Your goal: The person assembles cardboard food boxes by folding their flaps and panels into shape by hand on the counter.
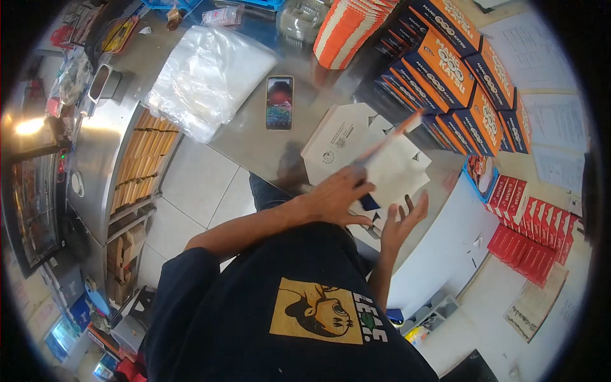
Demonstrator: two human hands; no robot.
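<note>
A flat, partly folded cardboard box blank [331,143] lies on the metal counter, its pale inner side up. One raised panel with an orange edge is blurred. My left hand [337,194] is over the near part of the blank, at the lower end of that panel, thumb and fingers apart. To its right, my right hand [402,223] is raised beside the blank's near right edge, with its fingers spread and nothing in them. A phone [279,103] with a lit screen lies left of the blank.
Orange and dark blue folded boxes [439,67] are stacked at the back right. Red cartons [525,232] stand farther right. Clear plastic bags [207,76] lie on the counter's left, and striped orange paper packets [347,32] stand at the back. Shelves [143,162] hold brown packets.
</note>
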